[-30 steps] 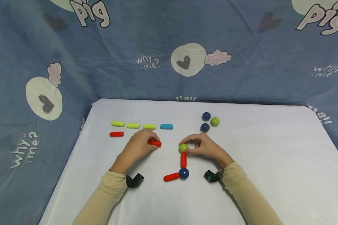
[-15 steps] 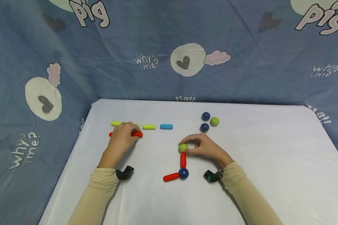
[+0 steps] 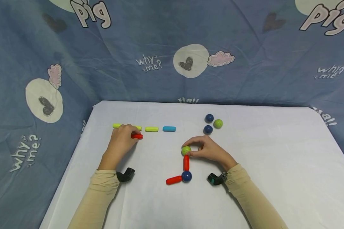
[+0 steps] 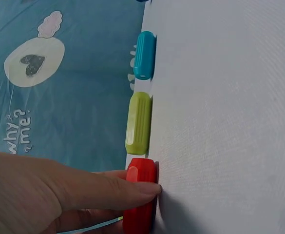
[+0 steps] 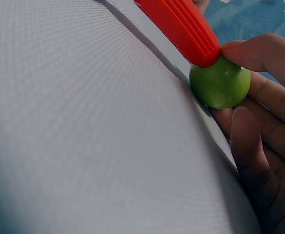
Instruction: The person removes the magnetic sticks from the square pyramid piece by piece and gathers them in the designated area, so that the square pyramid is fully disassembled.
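In the head view my left hand point(image 3: 121, 140) pinches a red rod point(image 3: 137, 136) at the left of the table, just in front of the yellow-green rods. The left wrist view has thumb and fingers on either side of this ribbed red rod point(image 4: 141, 214), low over the white cloth. My right hand point(image 3: 208, 150) holds a green ball point(image 3: 186, 150) between thumb and fingertips. From that ball a red rod point(image 3: 186, 163) runs down to a dark blue ball point(image 3: 186, 176), and another red rod point(image 3: 174, 180) points left from there. In the right wrist view the green ball point(image 5: 219, 87) meets the red rod's end.
A yellow-green rod point(image 3: 151, 129) and a blue rod point(image 3: 169, 128) lie in a row behind, with more yellow-green rods partly covered by my left hand. Two dark blue balls point(image 3: 208, 129) and a green ball point(image 3: 218, 123) sit back right. Patterned blue cloth point(image 3: 160, 86) hangs behind the table.
My left hand has carried its red rod left and slightly back, and now covers the red rod that lay there. My right hand, its green ball and the joined pieces have stayed put.
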`<state>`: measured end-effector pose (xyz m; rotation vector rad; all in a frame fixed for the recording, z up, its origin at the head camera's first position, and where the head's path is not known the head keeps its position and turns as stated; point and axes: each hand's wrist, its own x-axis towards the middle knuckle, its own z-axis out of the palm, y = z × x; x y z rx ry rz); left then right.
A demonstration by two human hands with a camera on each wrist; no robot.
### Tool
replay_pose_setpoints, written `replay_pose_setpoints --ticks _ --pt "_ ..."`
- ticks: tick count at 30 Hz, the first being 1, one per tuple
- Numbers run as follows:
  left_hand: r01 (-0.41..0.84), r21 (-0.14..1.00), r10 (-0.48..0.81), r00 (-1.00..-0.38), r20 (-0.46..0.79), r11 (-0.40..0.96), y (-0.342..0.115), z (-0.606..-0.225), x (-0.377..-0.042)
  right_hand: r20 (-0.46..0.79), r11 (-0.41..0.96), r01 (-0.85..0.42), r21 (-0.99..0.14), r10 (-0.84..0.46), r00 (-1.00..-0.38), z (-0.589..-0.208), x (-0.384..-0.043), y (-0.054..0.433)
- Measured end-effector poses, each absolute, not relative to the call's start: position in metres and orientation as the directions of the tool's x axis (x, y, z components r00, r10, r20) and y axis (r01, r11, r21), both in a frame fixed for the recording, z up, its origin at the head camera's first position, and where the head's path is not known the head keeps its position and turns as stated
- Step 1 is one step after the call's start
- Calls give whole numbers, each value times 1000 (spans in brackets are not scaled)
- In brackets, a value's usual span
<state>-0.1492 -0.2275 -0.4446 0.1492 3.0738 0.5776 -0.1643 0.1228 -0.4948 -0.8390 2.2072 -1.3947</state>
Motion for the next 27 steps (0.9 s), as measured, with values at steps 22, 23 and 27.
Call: replay_pose_setpoints --ticks 22,23,27 --pt "73 378 82 -997 -7 923 -225 -437 -147 5 300 -278 -913 -672 -741 -496 -164 123" --pt "71 388 80 -997 -8 919 -223 -435 -146 7 297 -278 -913 -672 -741 -496 -164 123" --pt "93 421 99 -995 9 902 -215 -429 -144 10 297 -282 -913 -672 -741 -496 -163 123"
